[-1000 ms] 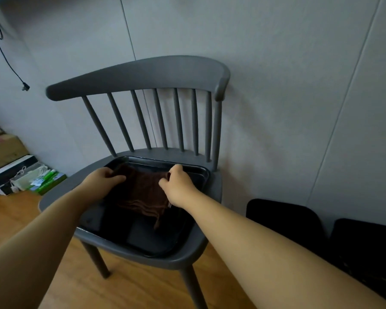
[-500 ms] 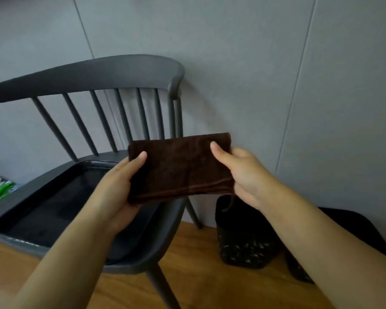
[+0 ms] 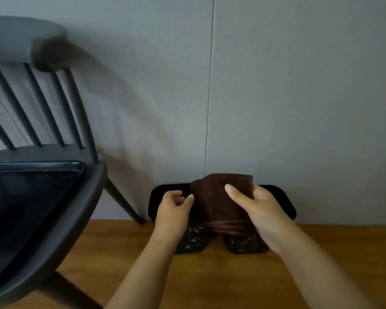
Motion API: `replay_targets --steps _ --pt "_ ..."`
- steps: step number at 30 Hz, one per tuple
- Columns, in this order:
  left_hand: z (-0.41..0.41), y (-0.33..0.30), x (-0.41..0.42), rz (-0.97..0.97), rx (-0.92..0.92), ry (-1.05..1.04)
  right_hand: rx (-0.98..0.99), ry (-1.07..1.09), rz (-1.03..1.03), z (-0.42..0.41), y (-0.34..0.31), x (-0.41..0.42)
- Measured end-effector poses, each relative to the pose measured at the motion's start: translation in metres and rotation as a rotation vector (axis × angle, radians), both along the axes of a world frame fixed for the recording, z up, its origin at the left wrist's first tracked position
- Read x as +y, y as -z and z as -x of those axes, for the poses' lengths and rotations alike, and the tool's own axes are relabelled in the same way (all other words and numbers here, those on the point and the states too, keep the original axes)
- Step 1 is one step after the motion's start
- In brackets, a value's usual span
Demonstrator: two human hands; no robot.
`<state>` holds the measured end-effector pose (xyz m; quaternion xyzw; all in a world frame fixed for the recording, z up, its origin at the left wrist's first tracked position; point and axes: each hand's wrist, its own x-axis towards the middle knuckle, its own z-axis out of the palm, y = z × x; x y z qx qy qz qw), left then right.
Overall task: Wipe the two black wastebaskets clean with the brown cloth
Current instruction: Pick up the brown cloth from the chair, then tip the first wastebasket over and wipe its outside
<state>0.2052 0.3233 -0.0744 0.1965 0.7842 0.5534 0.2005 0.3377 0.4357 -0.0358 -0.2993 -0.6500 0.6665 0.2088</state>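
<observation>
While the right hand holds the cloth folded over its fingers, thumb side pinching the brown fabric from behind, the left hand sits just beside the cloth's left edge with its fingers curled loosely; whether they touch the fabric cannot be told. The cloth hangs in the air in front of the two wastebaskets, above their openings and not yet in contact with either.

Step in hand, by judgement: preparing the cloth for wiping (no wiping contact has begun). The next move calls for lowering the cloth onto a rim or wall of one basket and, probably, steadying that basket with the left hand so it does not slide on the floor.

Both baskets stand side by side on the wooden floor against the grey wall, touching or nearly so; the narrow gap between them may hinder wiping the facing sides. A dark chair carrying a black tray stands to the left, its rear leg near the left basket, which limits reach from that side.
</observation>
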Motion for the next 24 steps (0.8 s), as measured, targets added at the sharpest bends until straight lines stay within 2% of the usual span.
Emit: replay_targets --steps 2,4,7,11,16,22,24 --pt "-0.017 0.007 0.009 -0.105 -0.089 0.103 -0.029 0.010 -0.109 -0.002 0.012 -0.002" --pt "-0.033 0.011 0.015 -0.260 -0.326 0.293 0.003 0.003 -0.106 -0.003 0.021 -0.007" --pt "-0.042 0.017 0.017 -0.434 -0.484 0.309 0.013 -0.003 -0.134 0.000 0.035 -0.009" --pt "-0.045 0.024 0.013 -0.481 -0.466 0.210 -0.048 0.015 -0.260 0.008 0.040 -0.010" --pt "-0.046 0.029 0.007 -0.513 -0.483 0.208 -0.137 0.206 -0.677 0.013 0.048 -0.014" --pt "-0.041 0.028 0.006 -0.546 -0.438 0.205 -0.164 0.345 -0.693 0.016 0.057 -0.014" --pt "-0.036 0.028 0.004 -0.543 -0.458 0.207 -0.193 0.267 -0.627 0.015 0.058 -0.009"
